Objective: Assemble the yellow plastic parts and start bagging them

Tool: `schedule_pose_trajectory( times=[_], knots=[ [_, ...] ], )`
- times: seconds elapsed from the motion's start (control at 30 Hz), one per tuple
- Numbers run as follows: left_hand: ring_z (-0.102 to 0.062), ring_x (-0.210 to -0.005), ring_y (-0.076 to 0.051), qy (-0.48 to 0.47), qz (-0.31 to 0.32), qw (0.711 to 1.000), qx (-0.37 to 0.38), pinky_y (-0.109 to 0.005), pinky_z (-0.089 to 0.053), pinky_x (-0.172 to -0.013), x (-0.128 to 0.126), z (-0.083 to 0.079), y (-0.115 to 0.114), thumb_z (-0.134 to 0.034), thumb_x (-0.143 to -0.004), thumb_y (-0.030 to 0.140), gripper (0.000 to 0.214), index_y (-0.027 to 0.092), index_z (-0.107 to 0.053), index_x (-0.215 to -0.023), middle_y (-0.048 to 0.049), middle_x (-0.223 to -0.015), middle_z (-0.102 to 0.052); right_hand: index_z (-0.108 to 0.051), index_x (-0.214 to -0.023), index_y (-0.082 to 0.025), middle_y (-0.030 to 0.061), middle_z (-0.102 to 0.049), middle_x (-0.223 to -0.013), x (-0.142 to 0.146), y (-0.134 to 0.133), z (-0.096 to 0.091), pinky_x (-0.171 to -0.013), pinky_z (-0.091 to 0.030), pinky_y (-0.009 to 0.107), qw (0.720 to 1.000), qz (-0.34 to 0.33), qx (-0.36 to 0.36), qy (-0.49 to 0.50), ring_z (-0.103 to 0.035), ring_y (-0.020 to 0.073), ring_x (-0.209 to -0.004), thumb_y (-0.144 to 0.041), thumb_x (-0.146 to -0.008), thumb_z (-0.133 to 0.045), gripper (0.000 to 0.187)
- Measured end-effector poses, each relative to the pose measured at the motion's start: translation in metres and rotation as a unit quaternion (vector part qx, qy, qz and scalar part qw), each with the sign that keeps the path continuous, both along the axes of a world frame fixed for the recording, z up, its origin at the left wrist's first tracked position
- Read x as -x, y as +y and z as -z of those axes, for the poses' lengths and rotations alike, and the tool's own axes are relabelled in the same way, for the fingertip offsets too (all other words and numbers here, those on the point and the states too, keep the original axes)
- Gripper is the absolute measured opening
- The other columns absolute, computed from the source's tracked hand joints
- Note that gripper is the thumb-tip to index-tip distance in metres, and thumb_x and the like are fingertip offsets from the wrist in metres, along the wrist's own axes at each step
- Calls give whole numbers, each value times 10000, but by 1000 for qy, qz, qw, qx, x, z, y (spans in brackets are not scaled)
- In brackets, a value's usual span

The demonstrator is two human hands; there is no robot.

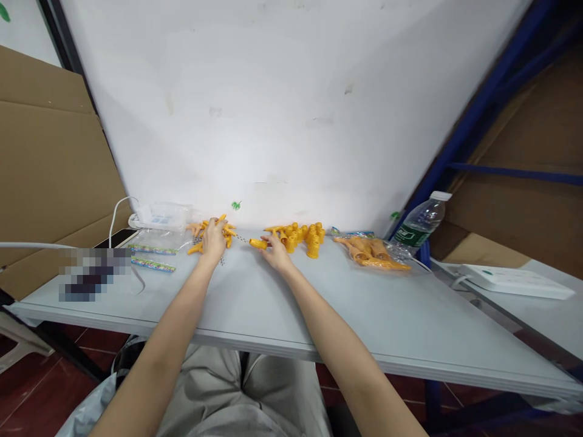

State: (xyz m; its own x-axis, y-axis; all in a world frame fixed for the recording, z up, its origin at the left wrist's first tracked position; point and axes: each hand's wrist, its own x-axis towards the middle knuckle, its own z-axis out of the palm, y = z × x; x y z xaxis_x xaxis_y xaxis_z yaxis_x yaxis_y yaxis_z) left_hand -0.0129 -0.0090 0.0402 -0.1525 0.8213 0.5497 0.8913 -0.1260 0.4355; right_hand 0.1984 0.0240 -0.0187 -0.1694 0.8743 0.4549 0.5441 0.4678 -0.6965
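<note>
My left hand (pixel 213 241) reaches to the far edge of the grey table (pixel 291 309) and rests on a small heap of orange plastic pieces (pixel 228 229), its fingers curled among them. My right hand (pixel 274 250) pinches a single orange piece (pixel 258 243); a thin metal chain (pixel 241 238) runs from it toward the left heap. Just right of that hand stands a cluster of upright orange pieces (pixel 303 235).
A clear bag of orange pieces (pixel 371 252) and a water bottle (pixel 419 226) lie at right. A white power strip (pixel 514 280) sits far right. Left are a phone (pixel 119 237), clear packets (pixel 166 215), printed strips (pixel 152 249), cardboard (pixel 50 170). A white board (pixel 291 109) stands behind.
</note>
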Motion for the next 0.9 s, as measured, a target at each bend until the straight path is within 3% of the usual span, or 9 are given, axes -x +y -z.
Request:
schedule_pose_trajectory(
  times=[0.23, 0.53, 0.7, 0.9],
  knots=[
    [-598, -1056, -239, -20, -20, 999, -28, -375, -490, -894, -4, 9, -1, -423, -831, 11, 435, 233, -656, -1123, -102, -1195, -562, -612, -1149, -179, 104, -640, -1149, 0, 0, -1, -934, -498, 396, 1000, -17, 3, 23, -647, 206, -983, -166, -718, -677, 436],
    [-594, -1016, -215, -21, 83, 995, -53, -331, -499, -894, -1, 31, 1, -541, -829, 100, 376, 235, -665, -1157, -83, -1101, -577, -601, -1103, -178, 107, -630, -1119, -1, -4, -9, -809, -540, 372, 992, -31, 47, 112, -657, 192, -861, -295, -689, -737, 451],
    [-595, -954, -208, -11, 119, 992, -43, -339, -497, -870, 4, 38, 1, -563, -840, 158, 340, 228, -659, -1158, -72, -1023, -578, -619, -1031, -174, 96, -654, -1072, -9, 4, -9, -829, -532, 373, 988, -60, 24, 141, -648, 185, -862, -342, -673, -752, 417],
    [-604, -887, -193, -9, 131, 991, -35, -320, -508, -816, -2, 41, 1, -586, -838, 178, 292, 216, -667, -1115, -71, -994, -576, -639, -1118, -172, 111, -683, -1062, -14, 8, -6, -837, -533, 379, 986, -73, 26, 144, -651, 191, -861, -425, -706, -740, 494]
  ],
)
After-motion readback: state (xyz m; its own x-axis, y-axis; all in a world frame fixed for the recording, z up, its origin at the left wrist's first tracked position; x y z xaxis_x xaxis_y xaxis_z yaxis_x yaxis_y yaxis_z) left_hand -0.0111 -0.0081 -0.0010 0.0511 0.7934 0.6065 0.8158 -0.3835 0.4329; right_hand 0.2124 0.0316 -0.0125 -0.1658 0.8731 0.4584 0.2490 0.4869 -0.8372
